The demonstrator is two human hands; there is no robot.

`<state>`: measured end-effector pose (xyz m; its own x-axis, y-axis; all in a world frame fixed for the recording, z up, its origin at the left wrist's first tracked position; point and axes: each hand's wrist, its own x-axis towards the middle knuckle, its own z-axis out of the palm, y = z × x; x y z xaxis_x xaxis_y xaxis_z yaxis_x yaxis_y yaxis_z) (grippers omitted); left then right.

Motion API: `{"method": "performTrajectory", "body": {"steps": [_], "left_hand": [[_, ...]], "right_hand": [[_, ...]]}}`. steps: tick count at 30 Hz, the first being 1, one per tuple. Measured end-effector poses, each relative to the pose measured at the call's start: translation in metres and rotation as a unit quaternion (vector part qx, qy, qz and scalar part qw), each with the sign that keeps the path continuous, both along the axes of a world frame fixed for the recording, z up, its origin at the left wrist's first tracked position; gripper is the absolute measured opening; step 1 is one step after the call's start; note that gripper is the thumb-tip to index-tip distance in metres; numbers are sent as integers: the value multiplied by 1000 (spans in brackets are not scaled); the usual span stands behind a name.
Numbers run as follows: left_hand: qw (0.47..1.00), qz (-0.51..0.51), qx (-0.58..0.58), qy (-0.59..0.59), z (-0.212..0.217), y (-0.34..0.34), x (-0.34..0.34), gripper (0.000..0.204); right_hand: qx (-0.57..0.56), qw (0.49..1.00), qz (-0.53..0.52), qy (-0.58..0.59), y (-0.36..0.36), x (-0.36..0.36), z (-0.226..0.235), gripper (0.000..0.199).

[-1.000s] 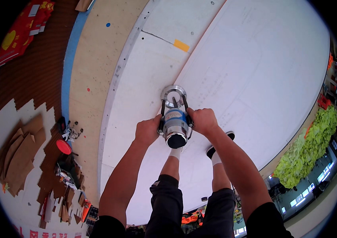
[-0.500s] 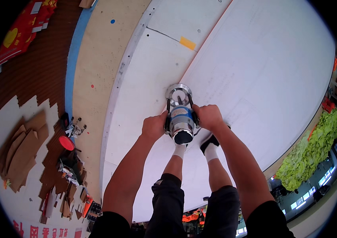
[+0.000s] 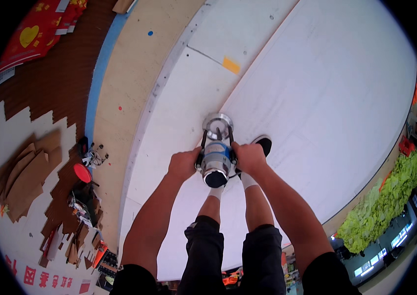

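A plunge router with a silver motor body, a blue band and two dark guide rods is in front of my legs. Its round metal base ring rests at the edge of a large white sheet. My left hand is closed around the grip on the left side. On the opposite side, my right hand grips the other handle. The black bit between the rods points toward the ring. What its tip touches is too small to tell.
I stand on the white surface, one black shoe right of the router. A yellow tape piece lies farther ahead. Left are a tan border strip, a red round stool and brown cardboard pieces. Yellow-green material is heaped right.
The router and both hands have come slightly nearer and to the left along the sheet's edge. My right foot has stepped forward beside the router. Both hands keep their grip.
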<state>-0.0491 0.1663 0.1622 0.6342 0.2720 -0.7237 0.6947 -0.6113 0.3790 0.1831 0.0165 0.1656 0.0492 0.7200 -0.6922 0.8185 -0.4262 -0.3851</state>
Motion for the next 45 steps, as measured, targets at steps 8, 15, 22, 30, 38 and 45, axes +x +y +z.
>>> {"method": "performTrajectory", "body": {"steps": [8, 15, 22, 30, 38, 45], "left_hand": [[1000, 1, 5, -5, 11, 11, 44, 66], [999, 41, 8, -10, 2, 13, 62, 67], [997, 74, 7, -4, 2, 8, 56, 65], [997, 80, 8, -4, -3, 8, 64, 65], [997, 70, 14, -28, -30, 9, 68, 66], [998, 58, 20, -17, -46, 9, 61, 63]], "right_hand": [[-26, 999, 14, -27, 17, 38, 13, 30], [-3, 998, 43, -34, 37, 67, 9, 25], [-15, 996, 78, -35, 51, 71, 13, 25], [9, 997, 78, -24, 48, 81, -3, 31], [-33, 993, 110, -26, 54, 86, -27, 31], [-23, 993, 115, -23, 56, 86, -33, 30]]}}
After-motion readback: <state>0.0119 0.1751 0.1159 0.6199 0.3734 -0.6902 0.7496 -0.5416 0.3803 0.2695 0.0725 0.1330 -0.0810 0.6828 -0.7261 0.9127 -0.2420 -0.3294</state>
